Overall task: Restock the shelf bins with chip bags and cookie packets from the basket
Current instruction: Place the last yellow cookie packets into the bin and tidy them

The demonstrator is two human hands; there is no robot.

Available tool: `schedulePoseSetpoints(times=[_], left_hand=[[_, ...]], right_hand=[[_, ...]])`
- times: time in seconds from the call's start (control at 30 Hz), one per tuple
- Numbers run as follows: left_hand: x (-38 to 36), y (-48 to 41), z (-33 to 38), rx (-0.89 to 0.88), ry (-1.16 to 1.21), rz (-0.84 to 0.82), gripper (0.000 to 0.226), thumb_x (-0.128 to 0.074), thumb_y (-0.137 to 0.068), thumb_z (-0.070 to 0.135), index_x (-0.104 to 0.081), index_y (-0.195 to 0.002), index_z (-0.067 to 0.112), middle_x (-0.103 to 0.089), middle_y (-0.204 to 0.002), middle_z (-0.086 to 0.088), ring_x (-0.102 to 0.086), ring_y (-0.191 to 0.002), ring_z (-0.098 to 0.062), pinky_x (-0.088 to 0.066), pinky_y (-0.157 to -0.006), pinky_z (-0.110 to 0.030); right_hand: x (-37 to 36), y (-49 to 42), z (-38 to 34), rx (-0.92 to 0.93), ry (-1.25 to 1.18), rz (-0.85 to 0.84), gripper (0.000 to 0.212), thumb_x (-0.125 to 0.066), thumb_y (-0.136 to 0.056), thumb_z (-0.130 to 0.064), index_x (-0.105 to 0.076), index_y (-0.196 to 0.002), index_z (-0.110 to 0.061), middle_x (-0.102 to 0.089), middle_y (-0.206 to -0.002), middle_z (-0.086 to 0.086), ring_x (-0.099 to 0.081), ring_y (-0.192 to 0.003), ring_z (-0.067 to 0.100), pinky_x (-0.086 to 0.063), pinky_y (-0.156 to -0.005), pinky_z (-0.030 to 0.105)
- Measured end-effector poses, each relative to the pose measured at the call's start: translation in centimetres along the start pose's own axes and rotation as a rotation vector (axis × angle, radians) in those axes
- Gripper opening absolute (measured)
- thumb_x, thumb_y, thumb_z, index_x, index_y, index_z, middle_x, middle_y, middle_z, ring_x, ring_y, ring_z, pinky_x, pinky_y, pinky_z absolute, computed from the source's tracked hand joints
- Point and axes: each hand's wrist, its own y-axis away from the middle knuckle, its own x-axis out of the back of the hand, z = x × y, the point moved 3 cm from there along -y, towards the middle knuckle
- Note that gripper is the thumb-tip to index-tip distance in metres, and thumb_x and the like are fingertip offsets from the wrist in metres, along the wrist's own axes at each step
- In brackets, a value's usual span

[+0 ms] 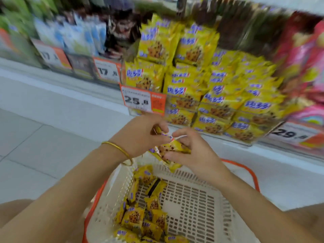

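Note:
Both hands hold yellow cookie packets [172, 149] above the far rim of a white basket [201, 199] with orange handles. My left hand [140, 135], with a gold bangle on the wrist, grips the packets from the left. My right hand [192, 149] pinches them from the right. Several more yellow cookie packets [140, 216] lie along the left side of the basket. Just beyond my hands, the shelf bin [219, 95] is piled high with the same yellow packets.
Orange price tags reading 25 [142, 100], 29 [294, 134] and 17 [107, 71] hang on the shelf edge. Pink bags [308, 67] fill the bin at right; blue-white [78, 35] and dark bags [122, 28] stand at left. White floor tiles [35, 134] lie to the left.

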Motion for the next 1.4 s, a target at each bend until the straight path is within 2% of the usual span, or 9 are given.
schedulePoseSetpoints(times=[0.13,0.27,0.5,0.87,0.97,1.07,1.17,1.27,1.4], left_hand=[[3.5,0.4,3.2,-0.156,0.293,0.301,0.021,-0.074,-0.078,0.024,-0.060,-0.093,0.026,-0.060,-0.087,0.012,-0.055,-0.075,0.004,-0.043,-0.063,-0.008],[5.7,0.2,3.6,-0.322,-0.093,0.658,0.035,-0.057,-0.087,0.029,-0.055,-0.118,0.013,-0.053,-0.117,0.008,-0.048,-0.114,-0.013,-0.036,-0.098,-0.021],[4.4,-1.4,1.0,-0.247,-0.565,0.530,0.049,-0.048,-0.087,0.034,-0.052,-0.130,0.011,-0.039,-0.145,-0.018,-0.028,-0.137,-0.038,-0.027,-0.110,-0.055],[4.1,-0.8,1.3,-0.284,-0.518,0.550,0.046,-0.049,-0.090,0.027,-0.050,-0.132,0.009,-0.040,-0.144,-0.016,-0.028,-0.137,-0.034,-0.021,-0.114,-0.040],[3.8,1.1,2.2,-0.340,-0.490,0.595,0.036,-0.053,-0.089,0.020,-0.057,-0.123,0.007,-0.048,-0.135,-0.015,-0.041,-0.124,-0.034,-0.027,-0.108,-0.035],[2.6,2.8,1.1,-0.308,-0.560,0.424,0.034,-0.050,-0.088,0.022,-0.061,-0.116,0.008,-0.054,-0.127,-0.014,-0.046,-0.113,-0.033,-0.034,-0.100,-0.038],[0.6,4.1,-2.0,-0.164,-0.615,0.137,0.039,-0.044,-0.084,0.030,-0.062,-0.113,0.010,-0.056,-0.125,-0.013,-0.049,-0.110,-0.038,-0.047,-0.088,-0.051],[-1.0,5.3,-4.5,-0.042,-0.642,-0.076,0.047,-0.040,-0.079,0.034,-0.064,-0.111,0.010,-0.058,-0.123,-0.015,-0.053,-0.107,-0.042,-0.052,-0.080,-0.055],[-2.0,6.0,-6.3,0.097,-0.671,-0.155,0.037,-0.053,-0.089,0.028,-0.058,-0.123,0.015,-0.045,-0.140,-0.011,-0.040,-0.125,-0.035,-0.044,-0.095,-0.049]], right_hand=[[3.6,1.7,-7.1,0.243,0.145,0.255,0.032,-0.076,-0.076,-0.018,-0.054,-0.096,-0.029,-0.054,-0.089,-0.024,-0.048,-0.075,-0.026,-0.037,-0.064,-0.001],[8.7,-0.6,-12.7,0.449,0.338,0.588,0.031,-0.074,-0.078,-0.020,-0.053,-0.099,-0.029,-0.050,-0.088,-0.024,-0.048,-0.082,-0.014,-0.035,-0.071,0.001],[11.2,-9.4,-12.3,0.353,0.643,0.622,0.026,-0.073,-0.081,-0.018,-0.062,-0.104,-0.022,-0.043,-0.107,-0.002,-0.046,-0.095,0.009,-0.032,-0.077,0.014],[10.9,-7.8,-12.2,0.410,0.766,0.648,0.038,-0.068,-0.084,-0.019,-0.059,-0.120,-0.029,-0.038,-0.109,-0.006,-0.048,-0.109,0.016,-0.042,-0.097,0.031],[9.5,-2.4,-12.5,0.587,0.597,0.752,0.033,-0.063,-0.084,-0.013,-0.060,-0.113,-0.027,-0.042,-0.101,-0.010,-0.055,-0.093,0.010,-0.049,-0.082,0.027],[4.8,1.6,-8.8,0.624,0.399,0.571,0.025,-0.059,-0.084,-0.011,-0.060,-0.101,-0.031,-0.051,-0.085,-0.015,-0.055,-0.072,0.004,-0.043,-0.065,0.012],[-1.5,0.1,-0.1,0.299,0.498,0.175,0.016,-0.056,-0.091,-0.015,-0.062,-0.102,-0.024,-0.059,-0.081,-0.010,-0.058,-0.070,0.008,-0.048,-0.066,0.025],[-7.4,-3.5,11.6,-0.065,0.686,-0.147,0.024,-0.051,-0.095,-0.016,-0.057,-0.118,-0.021,-0.060,-0.111,-0.002,-0.058,-0.096,0.015,-0.049,-0.083,0.031],[-12.8,-6.4,21.5,-0.225,0.815,-0.327,0.057,-0.056,-0.091,-0.007,-0.034,-0.142,-0.021,-0.021,-0.153,0.011,-0.046,-0.124,0.029,-0.050,-0.089,0.035]])
